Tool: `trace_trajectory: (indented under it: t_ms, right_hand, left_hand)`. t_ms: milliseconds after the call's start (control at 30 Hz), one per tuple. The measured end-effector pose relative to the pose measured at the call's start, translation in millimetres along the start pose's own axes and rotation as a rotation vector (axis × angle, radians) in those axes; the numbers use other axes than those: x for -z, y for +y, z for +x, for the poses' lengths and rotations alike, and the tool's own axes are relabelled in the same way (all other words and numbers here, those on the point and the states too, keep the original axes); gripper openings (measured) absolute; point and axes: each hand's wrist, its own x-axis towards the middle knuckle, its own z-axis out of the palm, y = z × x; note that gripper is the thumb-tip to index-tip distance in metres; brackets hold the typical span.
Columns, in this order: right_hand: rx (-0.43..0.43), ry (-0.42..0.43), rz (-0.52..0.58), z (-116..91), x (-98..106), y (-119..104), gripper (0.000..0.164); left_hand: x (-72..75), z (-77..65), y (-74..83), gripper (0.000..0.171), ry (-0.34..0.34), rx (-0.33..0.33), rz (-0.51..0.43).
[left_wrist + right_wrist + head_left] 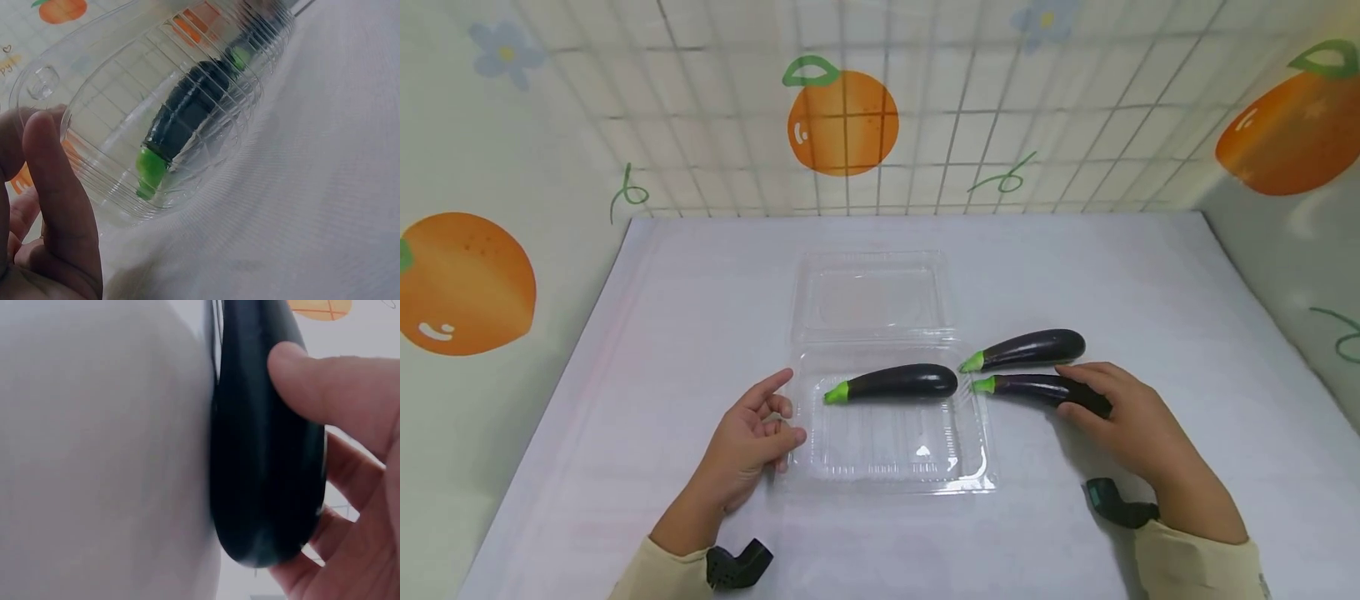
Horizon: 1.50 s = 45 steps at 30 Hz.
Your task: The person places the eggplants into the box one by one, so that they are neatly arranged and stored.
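Note:
A clear plastic clamshell box (880,483) lies with its lid (868,258) folded back. One dark eggplant (898,382) with a green stem end rests in its base. At the base's left edge, my left hand (741,446) pinches the rim, thumb on the near side in the left wrist view. My right hand (1123,417) grips a second eggplant (262,462) near its rounded end, thumb on one side and fingers on the other. Its green tip points at the box's right edge. A third eggplant (1037,347) lies just behind the held one.
The white tabletop (700,283) runs back to a gridded wall sheet (940,150) printed with oranges. More printed sheeting stands at the left and right. Black devices (737,565) are worn at both wrists.

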Motion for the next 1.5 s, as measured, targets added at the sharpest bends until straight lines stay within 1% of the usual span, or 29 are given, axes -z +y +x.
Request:
trace_trajectory:
  t_ms: [133, 267, 433, 600, 700, 767, 867, 1000, 1067, 1133, 1233, 1300, 1400, 1500]
  right_hand:
    - [-0.012, 0.005, 0.006, 0, 3, 0, 0.049]
    - [-0.019, 0.031, 0.026, -1, 4, 0, 0.046]
    - [-0.002, 0.045, 0.041, 0, 4, -5, 0.052]
    - [-0.015, 0.103, 0.06, -3, 13, -13, 0.054]
    - [-0.002, 0.153, 0.113, -2, 15, -17, 0.051]
    - [0.027, 0.19, 0.158, -1, 14, -23, 0.05]
    - [0.107, 0.265, 0.26, 3, 11, -35, 0.05]
    - [0.226, 0.35, 0.36, 11, 10, -60, 0.054]
    - [0.288, 0.365, 0.386, 15, 10, -74, 0.056]
    - [0.339, 0.358, 0.423, 19, 10, -88, 0.057]
    - [0.378, 0.312, 0.446, 24, 6, -107, 0.056]
    - [0.385, 0.273, 0.475, 29, 2, -119, 0.054]
    - [0.402, 0.216, 0.504, 35, -6, -129, 0.051]
    - [0.407, 0.154, 0.484, 40, -13, -134, 0.048]
  left_hand:
    - [-0.4, 1.1, 1.0, 0.084, -0.005, -0.014, -0.009]
    - [-0.1, 1.9, 1.7, 0.085, -0.015, -0.023, -0.005]
    - [0.1, 0.9, 1.2, 0.086, -0.004, -0.012, -0.005]
    - [-1.8, 1.1, -0.5, 0.085, -0.011, 0.002, -0.007]
    - [-1.7, 1.0, -1.0, 0.085, -0.01, -0.002, -0.012]
    - [-1.3, 0.6, -0.8, 0.086, -0.009, -0.005, -0.017]
    - [-0.8, 0.1, -0.1, 0.086, -0.013, -0.009, -0.017]
    - [-2.2, -1.1, -0.1, 0.085, -0.016, 0.005, -0.019]
    - [-3.6, -2.2, -1.3, 0.086, -0.02, 0.014, -0.029]
    - [-4.8, -2.6, -3.5, 0.086, -0.025, 0.019, -0.038]
    - [-4.3, -1.1, -6.1, 0.086, -0.032, 0.014, -0.035]
    - [-2.6, 0.9, -6.2, 0.085, -0.027, 0.009, -0.025]
    - [0.5, 3.4, -4.0, 0.085, -0.023, 0.008, -0.02]
    - [2.2, 3.4, -1.3, 0.085, -0.026, 0.0, -0.03]
